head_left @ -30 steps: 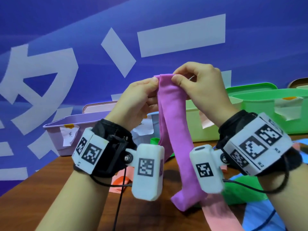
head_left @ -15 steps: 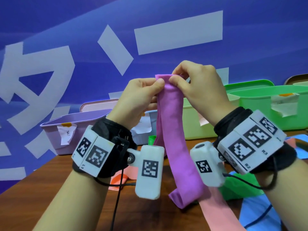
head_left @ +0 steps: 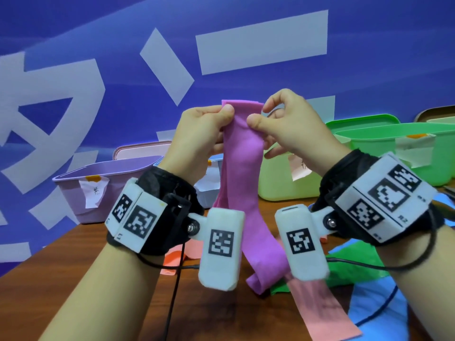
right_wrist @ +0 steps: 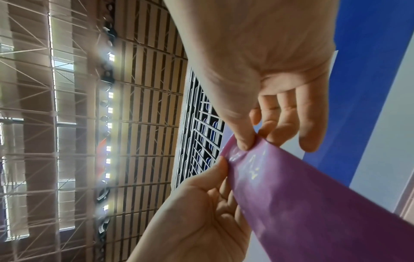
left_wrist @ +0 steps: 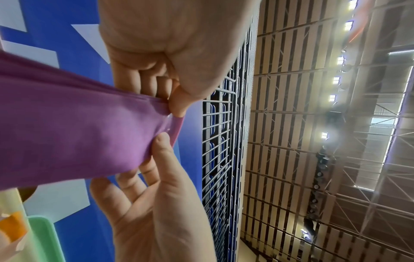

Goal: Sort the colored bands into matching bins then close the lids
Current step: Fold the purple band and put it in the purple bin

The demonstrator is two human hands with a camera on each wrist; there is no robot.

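Wall point(head_left: 73, 33): a blue backdrop with large pale shapes fills the space behind everything.
Table point(head_left: 61, 279): brown wood, carrying the bins and loose bands.
Green bin point(head_left: 418, 156): far right at the back, lid open, with a paper label taped to its front.
Yellow-green bin point(head_left: 283, 183): just left of the green bin, partly hidden behind the right hand.
Purple bin point(head_left: 103, 193): back left, open, also wearing a paper label.
Blue band point(head_left: 376, 313): lies flat at the near right edge of the table.
Green band point(head_left: 352, 269): lies crumpled beside the blue band, under the right wrist.
Pink band point(head_left: 317, 306): lies flat on the table, stretching toward the viewer.
Purple band point(head_left: 242, 173): held up above the table in front of the bins; it hangs straight down and its lower end curls onto the wood.
Left hand point(head_left: 199, 134): thumb and fingers pinch the left top corner of the purple band.
Right hand point(head_left: 290, 126): thumb and forefinger pinch the right top corner of the purple band, the other fingers loosely spread.
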